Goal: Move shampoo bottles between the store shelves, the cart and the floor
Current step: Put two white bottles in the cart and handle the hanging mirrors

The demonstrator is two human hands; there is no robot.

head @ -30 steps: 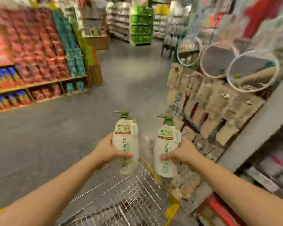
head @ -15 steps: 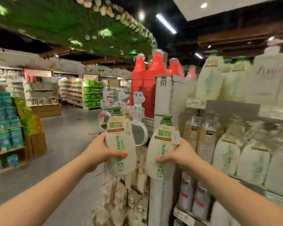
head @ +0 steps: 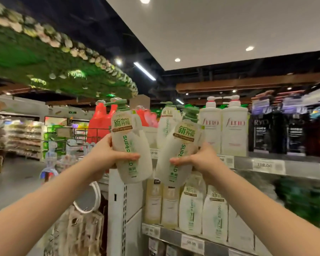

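Observation:
My left hand (head: pixel 107 156) grips a white shampoo bottle (head: pixel 131 145) with a green pump top, held upright at the height of the upper shelf. My right hand (head: pixel 201 159) grips a matching white bottle (head: pixel 177 154), tilted to the right. Both bottles are raised in front of the store shelf (head: pixel 266 165). Behind them, one like bottle (head: pixel 167 124) stands on the upper shelf. More of the same bottles (head: pixel 192 209) stand in a row on the shelf below. The cart is out of view.
White pump bottles (head: pixel 224 126) and dark bottles (head: pixel 277 133) fill the upper shelf to the right. Red bottles (head: pixel 98 122) stand at the shelf's end. A white end post (head: pixel 126 209) and hanging mirrors (head: pixel 87 198) are at lower left. The aisle floor (head: pixel 11 182) opens leftward.
My view has swung up from the cart and floor to the shelves. Both hands have lifted their bottles to the upper shelf, and the right bottle now tilts.

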